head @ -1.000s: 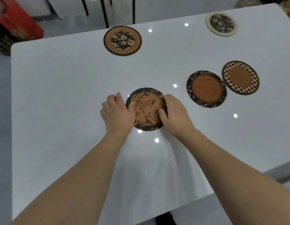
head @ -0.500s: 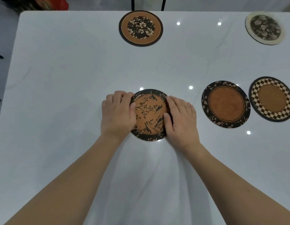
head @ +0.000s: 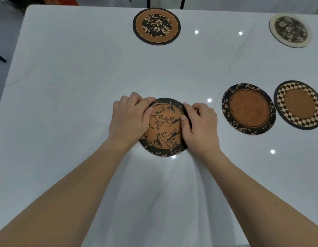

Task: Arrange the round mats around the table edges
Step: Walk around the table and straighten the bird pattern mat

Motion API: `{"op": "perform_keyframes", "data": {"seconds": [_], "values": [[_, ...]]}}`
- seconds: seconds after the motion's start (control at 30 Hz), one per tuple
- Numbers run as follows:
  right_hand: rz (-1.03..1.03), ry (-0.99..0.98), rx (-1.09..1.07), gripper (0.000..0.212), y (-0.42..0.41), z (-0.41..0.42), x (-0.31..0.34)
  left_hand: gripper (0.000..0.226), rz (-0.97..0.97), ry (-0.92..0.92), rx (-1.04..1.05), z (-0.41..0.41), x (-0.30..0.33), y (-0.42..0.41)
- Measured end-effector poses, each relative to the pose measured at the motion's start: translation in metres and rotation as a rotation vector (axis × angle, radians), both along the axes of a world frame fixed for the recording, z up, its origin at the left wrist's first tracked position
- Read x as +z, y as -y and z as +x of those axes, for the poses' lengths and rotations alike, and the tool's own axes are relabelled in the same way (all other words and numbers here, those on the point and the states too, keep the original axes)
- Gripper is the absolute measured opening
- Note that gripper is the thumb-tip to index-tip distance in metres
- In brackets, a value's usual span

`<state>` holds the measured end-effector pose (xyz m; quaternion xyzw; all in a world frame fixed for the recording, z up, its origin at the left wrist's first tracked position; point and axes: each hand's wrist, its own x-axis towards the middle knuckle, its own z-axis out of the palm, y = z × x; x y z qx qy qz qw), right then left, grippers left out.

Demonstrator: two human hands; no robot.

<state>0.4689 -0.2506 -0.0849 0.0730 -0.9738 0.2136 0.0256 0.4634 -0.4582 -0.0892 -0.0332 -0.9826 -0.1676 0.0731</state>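
Observation:
A round brown mat with black branches and birds (head: 164, 129) lies in the middle of the white table (head: 65, 104). My left hand (head: 130, 120) grips its left edge and my right hand (head: 199, 125) grips its right edge, thumbs on top. To the right lie a brown mat with a leaf border (head: 249, 109) and a checker-bordered mat (head: 299, 104), side by side. At the far edge sit a brown mat with a dark flower centre (head: 156, 26) and a cream-rimmed dark flower mat (head: 290, 30).
The table's left edge runs along the floor at the left. Dark chair or table legs (head: 181, 2) stand beyond the far edge. A red object (head: 58, 0) shows at the top left.
The view has shifted and come closer over the table. Both hands have closed further onto the branch mat's edges, with the fingers more curled; the mat stays at the same spot.

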Motion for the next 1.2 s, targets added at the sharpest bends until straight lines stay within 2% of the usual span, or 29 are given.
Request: {"op": "perform_keyframes", "data": {"seconds": [0.47,0.97,1.2], "values": [[-0.089,-0.005,0.077,0.024,-0.015,0.037,0.002,0.031,0.082,0.112,0.008,0.055,0.004,-0.01],[0.025,-0.003,0.118,0.023,-0.019,0.094,-0.001,0.039,-0.008,0.143,-0.106,0.115,0.009,-0.005],[0.008,-0.005,0.117,0.024,-0.02,0.105,-0.001,0.037,-0.011,0.146,-0.141,0.128,0.009,-0.006]]}}
